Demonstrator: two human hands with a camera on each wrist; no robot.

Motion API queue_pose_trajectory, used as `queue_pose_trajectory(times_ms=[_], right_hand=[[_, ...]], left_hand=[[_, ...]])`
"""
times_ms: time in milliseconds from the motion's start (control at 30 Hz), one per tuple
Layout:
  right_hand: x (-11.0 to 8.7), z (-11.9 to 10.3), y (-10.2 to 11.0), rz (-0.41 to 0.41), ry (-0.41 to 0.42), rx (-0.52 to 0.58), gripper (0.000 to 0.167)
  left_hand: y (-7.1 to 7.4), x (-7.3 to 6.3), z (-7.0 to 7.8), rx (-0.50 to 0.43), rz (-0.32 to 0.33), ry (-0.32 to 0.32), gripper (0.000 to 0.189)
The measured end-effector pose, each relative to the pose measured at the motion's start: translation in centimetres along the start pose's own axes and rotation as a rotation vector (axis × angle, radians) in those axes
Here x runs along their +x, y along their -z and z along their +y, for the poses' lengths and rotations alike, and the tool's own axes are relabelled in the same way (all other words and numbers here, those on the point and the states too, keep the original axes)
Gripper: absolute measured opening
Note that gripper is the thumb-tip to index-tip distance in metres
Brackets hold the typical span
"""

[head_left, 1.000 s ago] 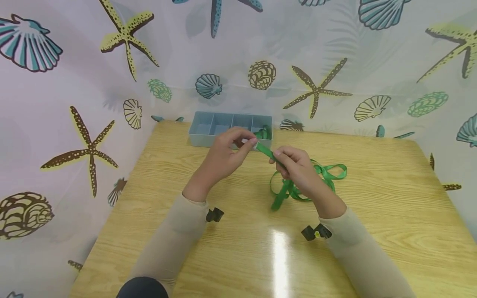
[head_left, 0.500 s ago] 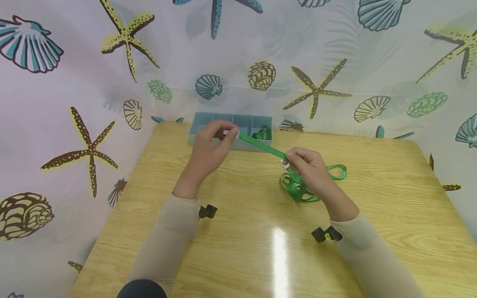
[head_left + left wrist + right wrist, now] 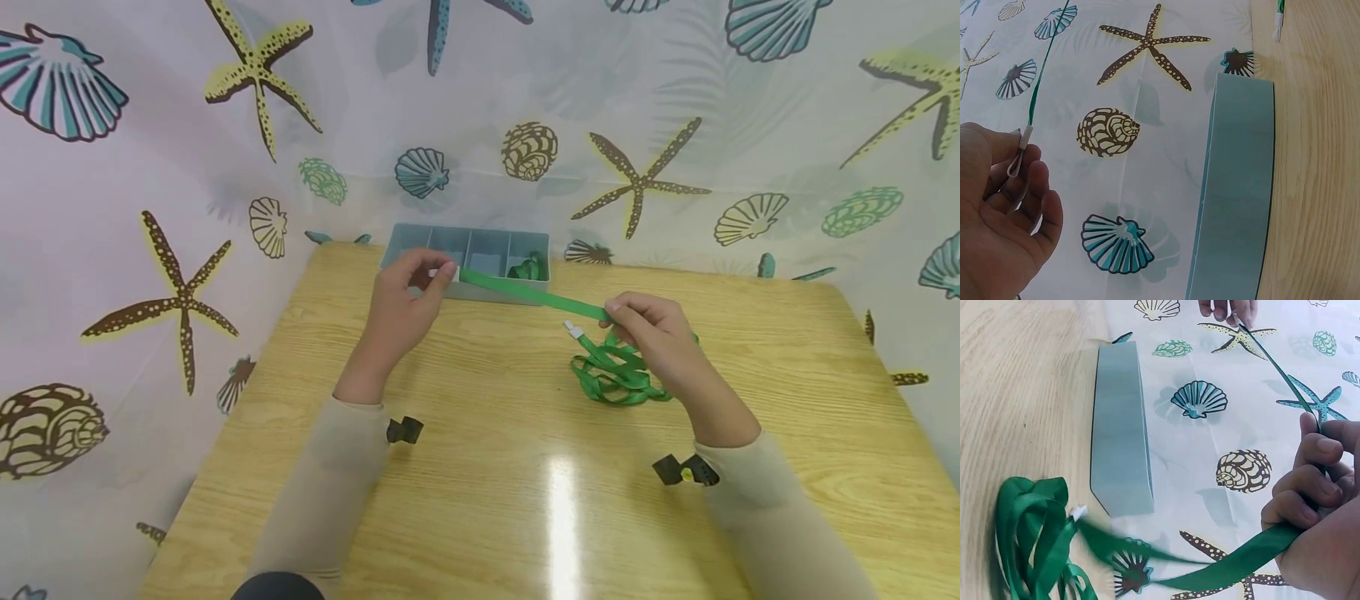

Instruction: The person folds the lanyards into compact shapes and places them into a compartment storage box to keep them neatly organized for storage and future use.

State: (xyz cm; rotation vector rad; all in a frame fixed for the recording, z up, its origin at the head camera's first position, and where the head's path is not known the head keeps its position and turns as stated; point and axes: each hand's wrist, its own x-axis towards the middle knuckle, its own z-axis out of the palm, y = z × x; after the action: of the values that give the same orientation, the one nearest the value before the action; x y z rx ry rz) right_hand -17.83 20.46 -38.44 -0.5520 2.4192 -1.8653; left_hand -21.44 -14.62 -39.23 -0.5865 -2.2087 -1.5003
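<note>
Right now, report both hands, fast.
Left hand: closed, pinching the white end of a green strap.
Right hand: closed, holding the same green strap farther along.

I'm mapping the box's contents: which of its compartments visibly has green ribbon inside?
The rightmost compartment in the head view: green ribbon lies in it, while none shows inside the other three.

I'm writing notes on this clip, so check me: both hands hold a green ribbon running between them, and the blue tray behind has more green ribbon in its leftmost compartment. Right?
Not quite: the head view shows the other ribbon in the rightmost compartment of the blue tray. The rest is right: left hand and right hand hold the green ribbon running between them.
</note>
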Motion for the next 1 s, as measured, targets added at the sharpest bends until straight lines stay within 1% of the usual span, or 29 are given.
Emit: queue_pose_trajectory(times_ms=[67,133,233,333,433,500,600,667,733,767,867,1000], right_hand=[[-0.2,-0.3,0.5,-0.013,0.013,-0.031,0.033],[-0.3,-0.5,0.9,-0.014,0.026,-0.037,0.032],[-0.4,-0.8,1.5,-0.005,0.047,0.007,0.031],[-0.5,-1.0,1.7,-0.004,0.050,0.055,0.028],[-0.6,-1.3,1.7,-0.001,0.045,0.060,0.026],[-0.6,-1.6,1.7,-0.001,0.036,0.030,0.025],[-0.7,-2.1,1.6,-0.033,0.003,-0.072,0.024],[-0.7,-2.4,1.5,-0.064,-0.022,-0.123,0.023],[-0.7,-2.8,1.4,-0.091,-0.039,-0.143,0.023],[-0.7,-3.0,1.4,-0.095,-0.039,-0.131,0.023],[-0.7,-3.4,1.1,-0.079,-0.032,-0.114,0.026],[-0.5,-3.9,0.7,-0.041,-0.018,-0.103,0.029]], left_hand=[[0.1,0.0,-0.1,0.002,0.005,0.008,0.019],[0.1,0.0,-0.1,0.000,0.012,0.014,0.020],[0.1,0.0,-0.1,0.003,0.012,0.023,0.019],[0.0,0.0,-0.2,0.008,-0.012,0.036,0.019],[-0.1,-0.1,-0.3,0.010,-0.050,0.066,0.019],[-0.1,-0.2,-0.3,0.002,-0.081,0.104,0.021],[-0.3,-0.4,-0.2,-0.017,-0.121,0.157,0.028],[-0.4,-0.4,-0.1,-0.032,-0.130,0.170,0.034],[-0.6,-0.4,0.0,-0.045,-0.130,0.162,0.039],[-0.6,-0.4,0.0,-0.051,-0.129,0.154,0.040],[-0.8,-0.5,0.3,-0.056,-0.137,0.128,0.040],[-1.3,-0.5,0.6,-0.050,-0.169,0.095,0.034]])
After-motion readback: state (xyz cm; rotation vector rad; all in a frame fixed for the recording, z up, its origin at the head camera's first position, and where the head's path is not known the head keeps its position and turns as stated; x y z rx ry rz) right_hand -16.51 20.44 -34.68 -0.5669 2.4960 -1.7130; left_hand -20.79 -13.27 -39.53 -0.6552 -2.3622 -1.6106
